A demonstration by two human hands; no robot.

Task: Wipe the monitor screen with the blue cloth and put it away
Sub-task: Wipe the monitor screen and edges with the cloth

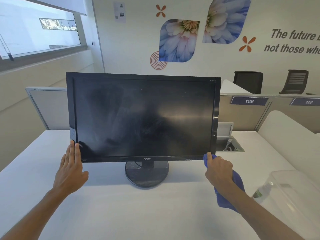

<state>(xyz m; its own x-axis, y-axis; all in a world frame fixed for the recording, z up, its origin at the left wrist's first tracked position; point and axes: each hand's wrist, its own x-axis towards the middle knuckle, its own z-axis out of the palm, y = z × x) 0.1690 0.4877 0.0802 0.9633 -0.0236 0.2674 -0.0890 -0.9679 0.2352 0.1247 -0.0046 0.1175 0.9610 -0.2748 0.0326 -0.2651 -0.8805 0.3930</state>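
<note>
A black monitor [143, 116] stands on a round base [146, 175] in the middle of the white desk [121, 205]; its dark screen shows smears and a glare patch. My left hand [71, 168] lies flat with fingers together against the monitor's lower left corner. My right hand [219, 168] grips the blue cloth [238, 182] and presses a bunched end of it onto the bezel's lower right corner. The rest of the cloth hangs down behind my right wrist.
A clear plastic box [292, 189] with a spray bottle [262, 191] by it sits at the desk's right. A cable port [228, 144] is set in the desk behind the monitor. Grey partitions and two dark chairs [248, 82] stand beyond.
</note>
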